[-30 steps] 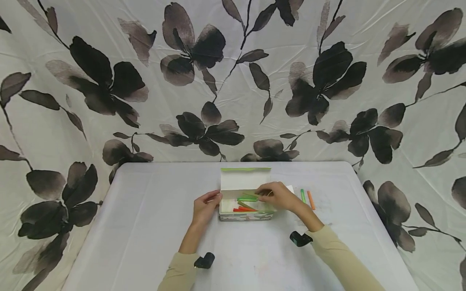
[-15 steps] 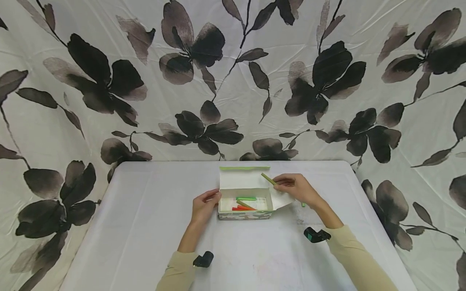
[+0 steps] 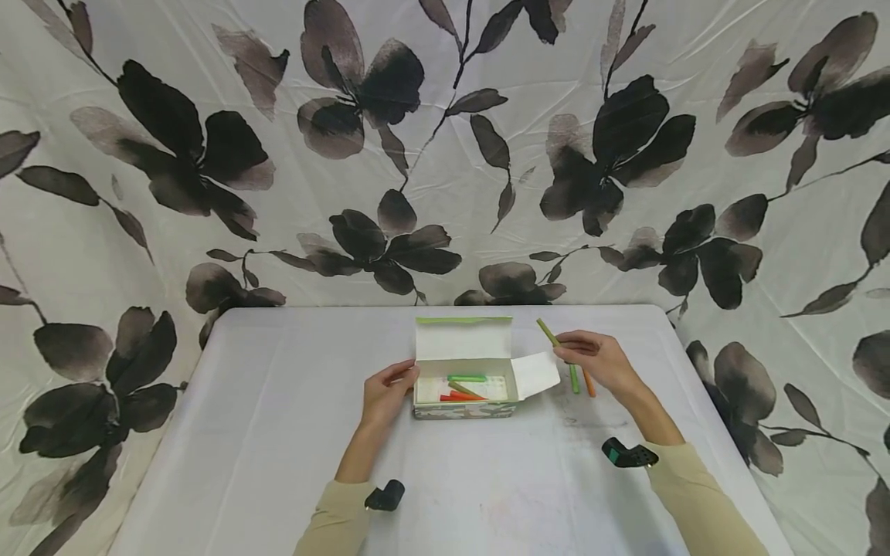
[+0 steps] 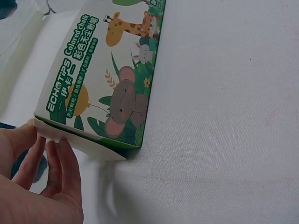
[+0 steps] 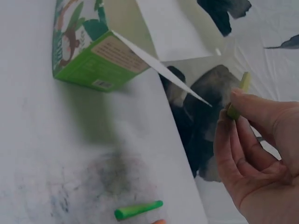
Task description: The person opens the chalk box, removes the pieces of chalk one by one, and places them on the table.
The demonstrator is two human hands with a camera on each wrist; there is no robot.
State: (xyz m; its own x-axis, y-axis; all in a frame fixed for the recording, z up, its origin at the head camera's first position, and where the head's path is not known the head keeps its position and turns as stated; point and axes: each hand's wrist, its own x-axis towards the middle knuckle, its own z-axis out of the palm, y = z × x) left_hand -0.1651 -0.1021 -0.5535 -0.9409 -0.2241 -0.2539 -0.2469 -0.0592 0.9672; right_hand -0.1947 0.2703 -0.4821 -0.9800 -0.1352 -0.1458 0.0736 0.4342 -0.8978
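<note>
Slim olive-green chalk [image 3: 547, 332], farther right

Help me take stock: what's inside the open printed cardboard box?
A green chalk stick, an olive stick, orange-red sticks; the box's front wall covers the nearest floor.

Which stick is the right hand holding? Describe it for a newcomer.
Start at the open colored chalk box on the white table. Beside its right end, the right hand pinches the olive-green chalk stick. A bright green stick and an orange stick lie on the table nearby, other sticks in the box; only this one is held up in the air.
</note>
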